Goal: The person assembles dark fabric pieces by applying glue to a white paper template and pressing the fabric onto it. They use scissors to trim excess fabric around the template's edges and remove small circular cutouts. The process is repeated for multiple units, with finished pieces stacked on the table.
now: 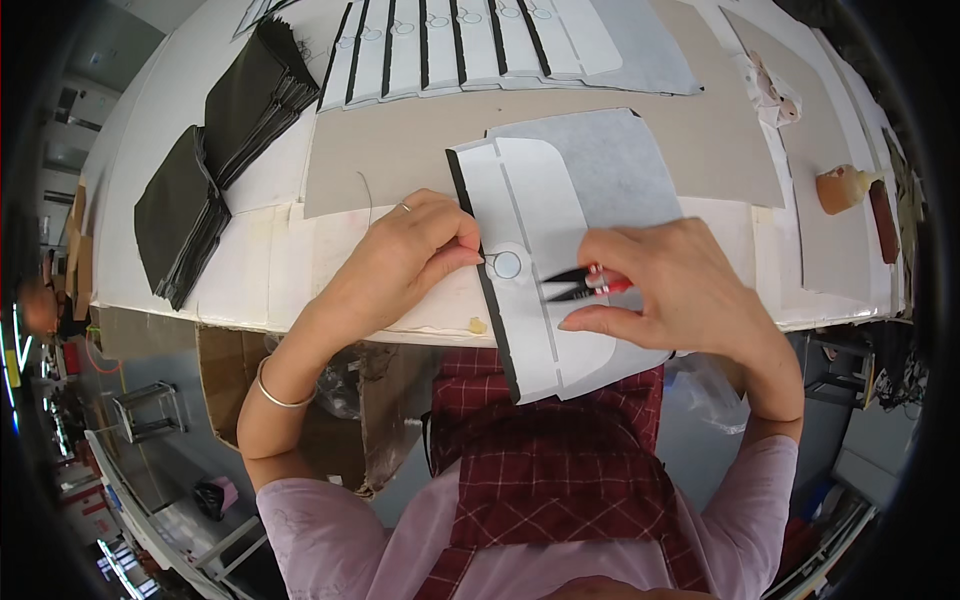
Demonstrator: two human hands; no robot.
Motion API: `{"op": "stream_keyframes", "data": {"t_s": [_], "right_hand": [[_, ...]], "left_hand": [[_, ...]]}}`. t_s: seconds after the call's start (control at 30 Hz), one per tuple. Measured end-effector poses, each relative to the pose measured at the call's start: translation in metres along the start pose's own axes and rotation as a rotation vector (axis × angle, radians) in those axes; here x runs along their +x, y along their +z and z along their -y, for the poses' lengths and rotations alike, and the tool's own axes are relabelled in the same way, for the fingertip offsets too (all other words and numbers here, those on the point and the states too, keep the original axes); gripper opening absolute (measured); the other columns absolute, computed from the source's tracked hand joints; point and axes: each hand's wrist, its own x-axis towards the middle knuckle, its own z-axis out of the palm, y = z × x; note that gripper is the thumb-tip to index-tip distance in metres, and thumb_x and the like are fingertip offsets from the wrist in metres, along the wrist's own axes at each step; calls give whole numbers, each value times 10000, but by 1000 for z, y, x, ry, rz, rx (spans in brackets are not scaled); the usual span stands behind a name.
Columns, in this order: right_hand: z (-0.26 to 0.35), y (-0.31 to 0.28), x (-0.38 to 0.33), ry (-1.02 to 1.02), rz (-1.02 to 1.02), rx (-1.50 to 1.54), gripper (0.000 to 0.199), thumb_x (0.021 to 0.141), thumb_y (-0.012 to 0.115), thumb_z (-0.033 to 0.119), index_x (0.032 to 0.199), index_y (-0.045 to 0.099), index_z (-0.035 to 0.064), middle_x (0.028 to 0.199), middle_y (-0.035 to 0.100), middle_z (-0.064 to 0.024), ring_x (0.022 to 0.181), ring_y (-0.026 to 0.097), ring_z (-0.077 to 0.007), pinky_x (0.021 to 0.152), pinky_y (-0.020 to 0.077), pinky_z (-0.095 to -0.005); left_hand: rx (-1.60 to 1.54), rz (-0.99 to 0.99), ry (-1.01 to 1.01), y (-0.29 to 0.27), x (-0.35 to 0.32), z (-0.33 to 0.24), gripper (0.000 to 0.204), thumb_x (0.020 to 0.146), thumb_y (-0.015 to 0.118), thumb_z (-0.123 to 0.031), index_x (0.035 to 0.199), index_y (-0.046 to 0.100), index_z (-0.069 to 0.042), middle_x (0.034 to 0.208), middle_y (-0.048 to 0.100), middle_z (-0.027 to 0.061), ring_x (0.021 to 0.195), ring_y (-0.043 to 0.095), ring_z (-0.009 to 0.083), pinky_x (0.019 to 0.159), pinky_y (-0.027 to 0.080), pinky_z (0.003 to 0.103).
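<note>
A flat white and pale grey panel (545,180) with a black strip along its left edge lies slanted over the table's near edge. On it sits a small round pale disc (507,265) with a thin dark cord running to the left. My left hand (405,250) is closed in a pinch at the black strip, on the end of that cord. In my right hand (675,285) is a pair of thread snips (580,284) with black blades and red grips. The blades are apart, pointing left over the panel, close to the disc.
Several similar panels (440,50) overlap in a row at the back. Two stacks of dark folded fabric pieces (175,215) lie at the left. A bottle of amber liquid (845,188) is at the right. Below the table stands an open cardboard box (385,420).
</note>
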Motion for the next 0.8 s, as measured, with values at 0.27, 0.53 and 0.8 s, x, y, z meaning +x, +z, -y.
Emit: {"op": "stream_keyframes", "data": {"t_s": [0.27, 0.53, 0.8], "right_hand": [[-10, -8, 64, -64, 146, -156, 426, 911, 681, 397, 701, 619, 32, 571, 597, -136, 581, 592, -385, 570, 426, -460], [-7, -3, 78, -107, 185, -144, 408, 898, 683, 342, 642, 609, 33, 526, 545, -142, 545, 530, -394, 565, 400, -464], [-10, -1, 83, -139, 181, -150, 424, 886, 683, 319, 592, 566, 37, 507, 509, -146, 527, 502, -388, 543, 383, -459]], "left_hand": [[-25, -118, 69, 9, -3, 7, 108, 891, 703, -30, 975, 637, -15, 956, 647, 108, 893, 630, 281, 776, 509, 360], [-16, -164, 82, 12, -3, 9, 100, 896, 706, -51, 967, 647, -12, 920, 661, 104, 871, 636, 280, 774, 512, 362], [-6, -173, 93, 13, -2, 10, 90, 905, 699, -51, 961, 644, -7, 914, 659, 103, 863, 633, 272, 767, 511, 349]]}}
